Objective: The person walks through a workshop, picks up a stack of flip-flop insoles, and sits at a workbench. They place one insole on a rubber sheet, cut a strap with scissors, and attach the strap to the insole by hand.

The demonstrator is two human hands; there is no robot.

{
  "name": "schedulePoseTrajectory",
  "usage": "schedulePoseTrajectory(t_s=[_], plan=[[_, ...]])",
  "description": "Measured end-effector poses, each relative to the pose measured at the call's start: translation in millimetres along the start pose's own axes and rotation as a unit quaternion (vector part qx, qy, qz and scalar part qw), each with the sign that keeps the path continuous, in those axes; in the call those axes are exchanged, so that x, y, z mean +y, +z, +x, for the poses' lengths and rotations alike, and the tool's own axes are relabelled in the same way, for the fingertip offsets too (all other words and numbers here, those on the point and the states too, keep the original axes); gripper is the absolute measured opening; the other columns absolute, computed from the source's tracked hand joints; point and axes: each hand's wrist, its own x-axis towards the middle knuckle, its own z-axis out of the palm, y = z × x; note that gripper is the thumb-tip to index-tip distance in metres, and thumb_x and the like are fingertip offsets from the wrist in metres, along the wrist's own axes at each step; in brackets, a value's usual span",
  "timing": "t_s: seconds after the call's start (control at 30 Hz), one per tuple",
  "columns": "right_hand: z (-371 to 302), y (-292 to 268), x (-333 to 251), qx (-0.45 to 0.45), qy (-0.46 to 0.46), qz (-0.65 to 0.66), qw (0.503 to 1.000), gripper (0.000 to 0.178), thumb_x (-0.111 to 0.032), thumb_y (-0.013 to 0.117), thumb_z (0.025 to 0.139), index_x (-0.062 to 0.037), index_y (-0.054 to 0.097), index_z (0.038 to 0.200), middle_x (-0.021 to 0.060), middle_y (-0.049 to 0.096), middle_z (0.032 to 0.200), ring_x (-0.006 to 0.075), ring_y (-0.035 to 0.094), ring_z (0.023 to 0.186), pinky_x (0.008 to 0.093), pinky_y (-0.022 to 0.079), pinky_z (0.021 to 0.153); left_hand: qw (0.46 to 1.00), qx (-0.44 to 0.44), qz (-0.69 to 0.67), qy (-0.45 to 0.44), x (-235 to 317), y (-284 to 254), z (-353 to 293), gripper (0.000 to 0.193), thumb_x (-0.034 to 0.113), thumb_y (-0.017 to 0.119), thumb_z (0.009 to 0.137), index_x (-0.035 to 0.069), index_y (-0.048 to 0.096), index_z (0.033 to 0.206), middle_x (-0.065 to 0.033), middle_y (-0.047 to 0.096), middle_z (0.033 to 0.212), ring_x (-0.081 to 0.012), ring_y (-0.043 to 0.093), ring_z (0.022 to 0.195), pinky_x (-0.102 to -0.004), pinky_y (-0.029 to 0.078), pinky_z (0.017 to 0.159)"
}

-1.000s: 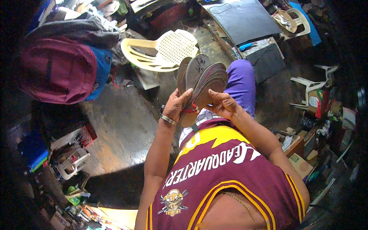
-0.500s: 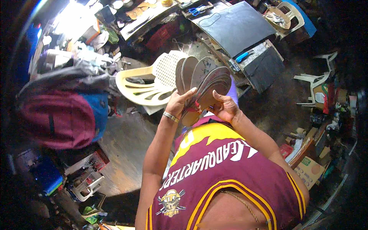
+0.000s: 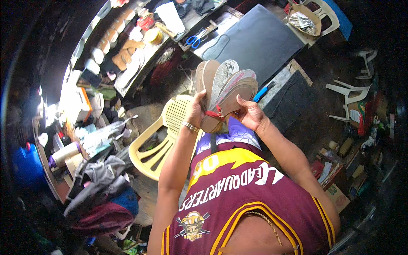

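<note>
A fanned bundle of shoe sole patterns (image 3: pixel 231 93), brown and grey, is held up in front of my body. Red cord (image 3: pixel 216 112) ties the pieces together at their narrow end. My left hand (image 3: pixel 195 111) grips the bundle's left side, thumb laid over the edge, with a metal band on that wrist. On the other side, my right hand (image 3: pixel 250 114) pinches the lower right piece, thumb on top and fingers hidden beneath. Beyond the bundle lies a large dark sheet (image 3: pixel 259 44) with a sole outline drawn at its left end.
Blue scissors (image 3: pixel 193 41) lie left of the sheet, and a blue-handled tool (image 3: pixel 262 91) lies near its front edge. A cream plastic chair (image 3: pixel 163 142) stands at my left. Farther left are a cluttered bench and a backpack (image 3: pixel 104 216). A white chair (image 3: pixel 350 97) sits at the right.
My view has shifted, so the bench and sheet show differently. The bundle's faces now catch more light, and its red cord shows more clearly. Both hands keep their hold.
</note>
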Motion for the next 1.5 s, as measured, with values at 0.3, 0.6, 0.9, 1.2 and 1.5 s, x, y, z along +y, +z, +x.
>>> schedulePoseTrajectory(t_s=[0.3, 0.6, 0.9, 1.2, 1.5], plan=[[34.4, 20.3, -65.8, -0.014, -0.059, 0.069, 0.996, 0.047, -0.03, 0.071, 0.102, -0.0104, 0.059, 0.143, 0.0101, 0.068, 0.135, 0.0262, 0.063, 0.125, 0.0462, 0.046, 0.112, 0.961, -0.167, 0.21, -0.067, 39.9, 78.5, 50.0, 0.056, 0.013, 0.074, 0.098, 0.007, 0.048, 0.147, -0.0104, 0.071, 0.117, -0.0185, 0.072, 0.089, -0.0351, 0.062, 0.078], [78.4, 34.9, -84.7, -0.094, -0.2, 0.121, 0.968, 0.066, -0.051, 0.067, 0.101, -0.0099, 0.051, 0.149, 0.0086, 0.06, 0.145, 0.0246, 0.058, 0.133, 0.0467, 0.051, 0.108, 0.472, -0.113, 0.811, 0.328, 46.3, 118.0, 111.9, 0.08, 0.009, 0.073, 0.077, 0.031, 0.055, 0.152, -0.0138, 0.046, 0.156, -0.0418, 0.053, 0.126, -0.0542, 0.047, 0.102], [90.1, 2.4, -116.0, 0.017, -0.209, 0.117, 0.971, 0.05, -0.041, 0.059, 0.107, -0.004, 0.058, 0.141, 0.0109, 0.067, 0.137, 0.0254, 0.063, 0.128, 0.0445, 0.048, 0.111, 0.923, -0.091, 0.37, 0.054, 68.4, 108.7, 168.3, 0.079, 0.023, 0.074, 0.099, 0.003, 0.032, 0.162, -0.0168, 0.038, 0.162, -0.0329, 0.051, 0.14, -0.0443, 0.046, 0.114], [130.2, -59.5, -142.8, 0.133, -0.281, -0.001, 0.95, 0.064, -0.056, 0.051, 0.107, -0.0058, 0.054, 0.147, 0.0069, 0.063, 0.139, 0.02, 0.057, 0.124, 0.0383, 0.044, 0.106, 0.886, -0.168, 0.331, -0.279, 25.9, 134.5, 269.5, 0.06, 0.038, 0.067, 0.102, 0.002, 0.052, 0.147, -0.0153, 0.066, 0.137, -0.0289, 0.067, 0.122, -0.0455, 0.054, 0.105], [173.8, -133.8, -96.0, 0.16, -0.298, -0.003, 0.941, 0.054, -0.053, 0.047, 0.111, -0.0076, 0.062, 0.137, -0.0003, 0.064, 0.126, 0.0085, 0.058, 0.108, 0.0298, 0.045, 0.098, 0.875, -0.254, 0.229, -0.342, -26.5, 83.7, 313.0, 0.064, 0.035, 0.066, 0.101, -0.001, 0.045, 0.15, -0.0224, 0.064, 0.136, -0.0376, 0.067, 0.122, -0.058, 0.057, 0.1]])
